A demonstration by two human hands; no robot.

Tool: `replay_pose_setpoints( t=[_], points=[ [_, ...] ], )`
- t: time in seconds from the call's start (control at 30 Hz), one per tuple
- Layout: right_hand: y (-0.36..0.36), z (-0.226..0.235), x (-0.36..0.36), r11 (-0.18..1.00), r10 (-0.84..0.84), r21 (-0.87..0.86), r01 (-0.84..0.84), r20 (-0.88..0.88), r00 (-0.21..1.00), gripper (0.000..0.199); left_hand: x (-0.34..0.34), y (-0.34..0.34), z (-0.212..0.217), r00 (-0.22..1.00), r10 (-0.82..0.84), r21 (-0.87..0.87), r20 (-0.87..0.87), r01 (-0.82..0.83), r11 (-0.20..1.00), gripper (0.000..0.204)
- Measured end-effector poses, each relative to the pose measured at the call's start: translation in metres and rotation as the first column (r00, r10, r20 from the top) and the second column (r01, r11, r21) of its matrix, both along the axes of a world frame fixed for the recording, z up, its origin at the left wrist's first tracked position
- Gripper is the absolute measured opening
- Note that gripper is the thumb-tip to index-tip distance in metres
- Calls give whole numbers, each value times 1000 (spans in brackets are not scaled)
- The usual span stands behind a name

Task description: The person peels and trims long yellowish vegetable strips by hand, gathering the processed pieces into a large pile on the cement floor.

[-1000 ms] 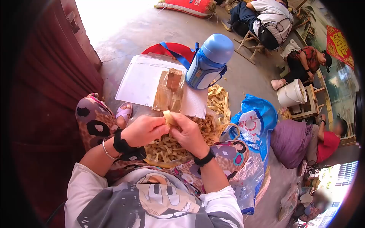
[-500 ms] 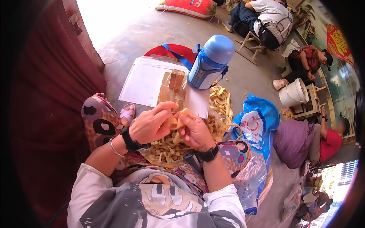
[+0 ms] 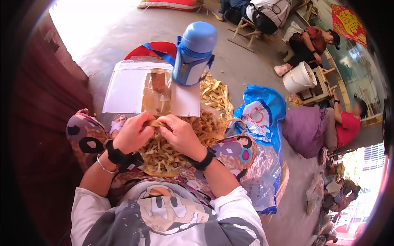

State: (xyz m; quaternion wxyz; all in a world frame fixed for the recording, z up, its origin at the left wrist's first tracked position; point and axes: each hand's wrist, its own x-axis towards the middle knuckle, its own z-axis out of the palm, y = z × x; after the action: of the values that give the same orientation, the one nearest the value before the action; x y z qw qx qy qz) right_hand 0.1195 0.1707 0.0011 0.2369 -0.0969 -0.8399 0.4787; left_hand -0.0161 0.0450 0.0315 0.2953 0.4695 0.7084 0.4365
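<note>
Between my fingertips is a short, folded pale-yellow strip; its material I cannot make out. My left hand pinches one end of it, and my right hand pinches the other. The two hands almost meet over my lap. Below them lies a heap of small yellow-brown folded pieces in a clear plastic bag. Longer loose yellow strips are piled just beyond, to the right. The fingers cover part of the held strip.
A blue bottle with a strap stands on a white board, next to a taped brown cardboard piece. Behind is a red round object. A blue-and-white plastic bag lies by my right knee. Several people sit at the right near a white bucket.
My view has shifted, so the surroundings sit further left and higher. The strip, looser and dangling before, is now compact between my fingertips. My right hand has turned more palm-down.
</note>
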Motion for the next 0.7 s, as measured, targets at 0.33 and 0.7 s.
replay_pose_setpoints(
  t=[0.33,0.7],
  points=[
    [19,-1,4,568,272,-786,-245,-102,957,22,5,5,-15,935,138,282,-326,-43,958,19],
    [12,-8,-5,710,87,-700,-74,-18,996,25,3,-7,4,932,96,324,-350,24,946,16]
  ],
)
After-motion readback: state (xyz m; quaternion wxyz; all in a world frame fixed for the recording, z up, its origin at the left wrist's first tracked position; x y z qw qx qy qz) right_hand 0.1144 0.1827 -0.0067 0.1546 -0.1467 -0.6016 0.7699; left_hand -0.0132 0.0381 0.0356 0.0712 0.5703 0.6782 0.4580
